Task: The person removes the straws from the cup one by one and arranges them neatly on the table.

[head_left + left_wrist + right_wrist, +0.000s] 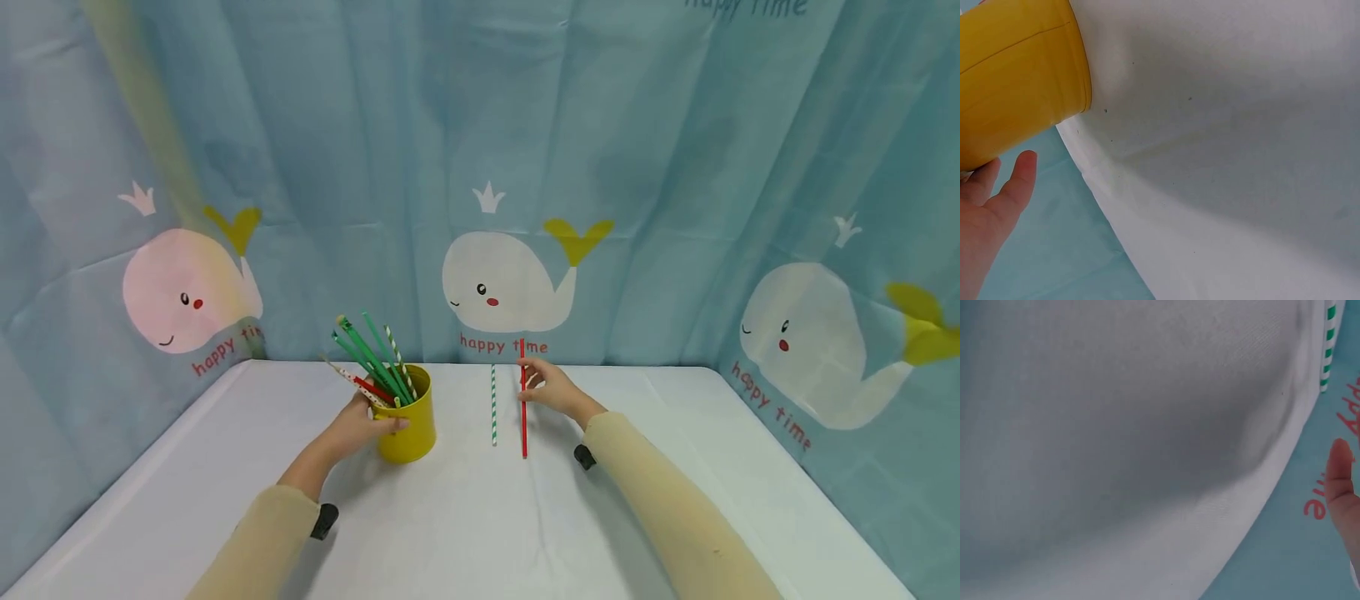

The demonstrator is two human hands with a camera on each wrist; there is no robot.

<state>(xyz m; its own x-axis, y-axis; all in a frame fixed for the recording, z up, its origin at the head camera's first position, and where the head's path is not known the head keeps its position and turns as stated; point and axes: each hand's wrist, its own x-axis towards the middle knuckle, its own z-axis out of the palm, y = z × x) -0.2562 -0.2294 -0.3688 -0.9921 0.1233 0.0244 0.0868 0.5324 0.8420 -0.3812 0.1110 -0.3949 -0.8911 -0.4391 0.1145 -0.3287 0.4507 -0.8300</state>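
Observation:
On the left of the table stands a yellow cup (408, 435) with several straws (378, 371) leaning out of it, green, striped and red ones among them. My left hand (351, 433) grips the cup's left side, thumb across the near face. Close up in the left wrist view are the cup's smooth wall (1022, 69) and fingers (1019, 178) beside it. A plain red straw (524, 433) is pinched by my right hand (551, 390). Left of it lies a green-and-white striped straw (493, 408), whose end also shows in the right wrist view.
A white cloth (465, 533) covers the table. Behind it hangs a blue curtain (360, 183) printed with whales, close to the table's far edge. Small black devices sit at the left wrist (326, 521) and the right wrist (584, 456).

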